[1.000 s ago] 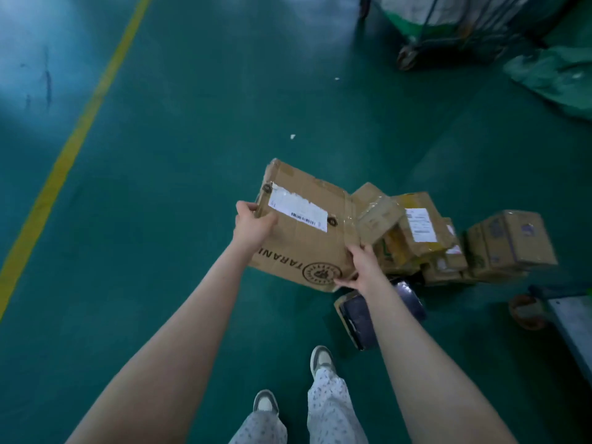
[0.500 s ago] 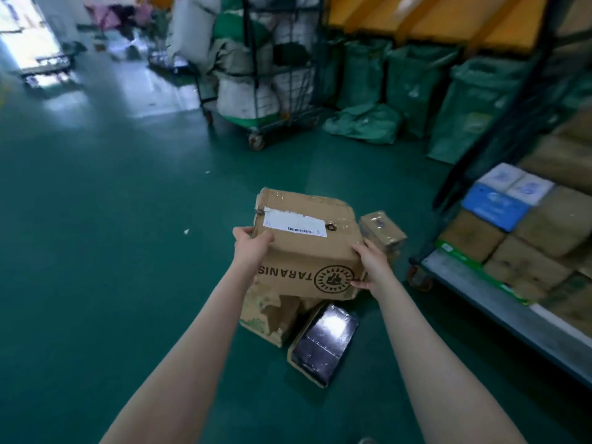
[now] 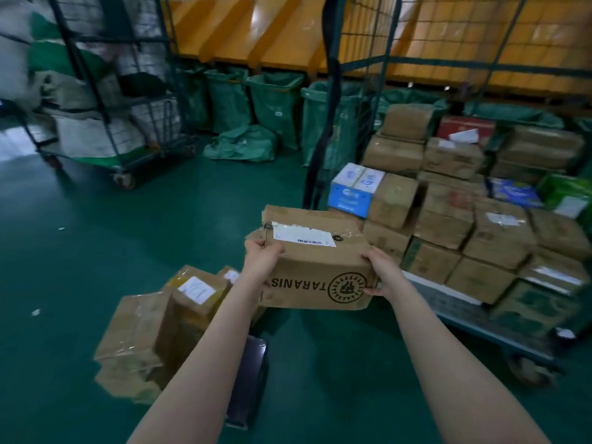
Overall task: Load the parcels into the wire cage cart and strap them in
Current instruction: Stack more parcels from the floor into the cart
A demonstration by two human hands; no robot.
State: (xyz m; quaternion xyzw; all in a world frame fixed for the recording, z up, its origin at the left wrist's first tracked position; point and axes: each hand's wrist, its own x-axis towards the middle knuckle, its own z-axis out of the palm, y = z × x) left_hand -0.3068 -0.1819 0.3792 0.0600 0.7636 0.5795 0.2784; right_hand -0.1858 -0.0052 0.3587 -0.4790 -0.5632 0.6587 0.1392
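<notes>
I had the brown parcel (image 3: 315, 262) in a two-handed grip: my left hand (image 3: 261, 259) curled over its left top corner, my right hand (image 3: 382, 274) wrapped round the right end, fingers pressed against the cardboard on both sides. It hung clear of the floor, level, white label up, just short of the wire cage cart (image 3: 474, 325), whose open front faced me. The cart already carried stacked boxes (image 3: 448, 200) in tiers, lowest at the near edge. I judged the good move was to keep the parcel flat, carry it right over the deck lip, and seat it on a low, even spot near the front rather than perch it on a tilted box. More parcels (image 3: 153, 328) waited on the floor to my left, and the dark strap (image 3: 331, 91) hung at the cart's post, so a squared-off, tight stack mattered for strapping.
</notes>
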